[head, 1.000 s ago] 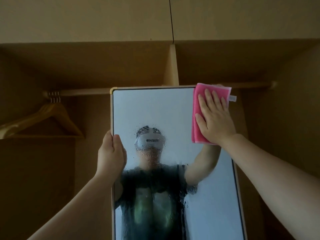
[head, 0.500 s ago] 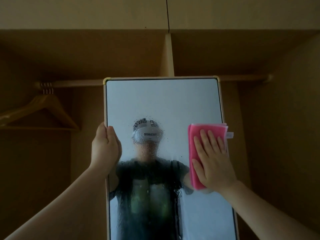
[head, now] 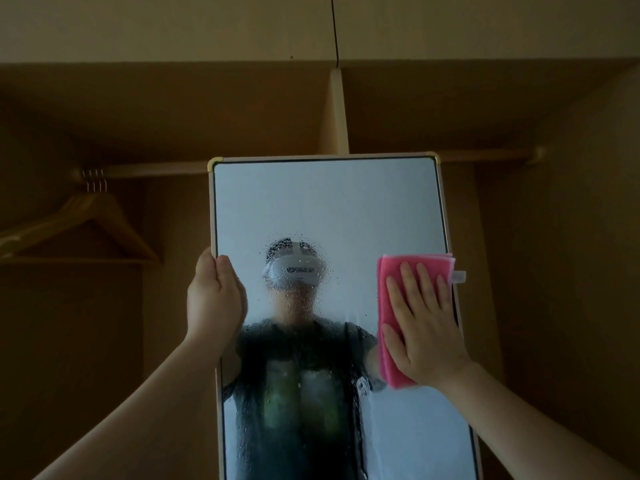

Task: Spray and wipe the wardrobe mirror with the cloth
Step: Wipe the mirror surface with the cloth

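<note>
Wardrobe: open wooden wardrobe (head: 415, 109), dim. Its hanging rail (head: 156, 169) runs across the back, with wooden hangers (head: 79, 226) bunched far left, well apart from the work.
Mirror: framed mirror (head: 329, 209) stands upright in front of the rail, centre of view, with its top edge at rail height.
Left grip: your left grip (head: 213, 299) is wrapped round the mirror's left frame edge, thumb on the glass side, fingers hidden behind. I read it as a brace, so the panel doesn't rock under wipe pressure.
Right grip: your right grip (head: 424, 327) lies flat, fingers straight and spread, pressing the cloth onto the glass with nothing curled round it. A flat palm likely gives even pressure across the pad.
Cloth: the pink cloth (head: 415, 261) is folded into a pad against the glass at its right edge. Its tag (head: 459, 277) pokes out past the frame.
Droplets: spray droplets (head: 311, 299) bead the centre and lower middle. The top band and right strip look clear.
Stage: wiping, partway by my read. The centre is not yet done.
Next: you'd want to step your strokes left into the wet zone, overlapping, and keep the brace.
Risk: your left thumb is on the glass, so a smudge there is probable. Runs low down may streak if left.
</note>
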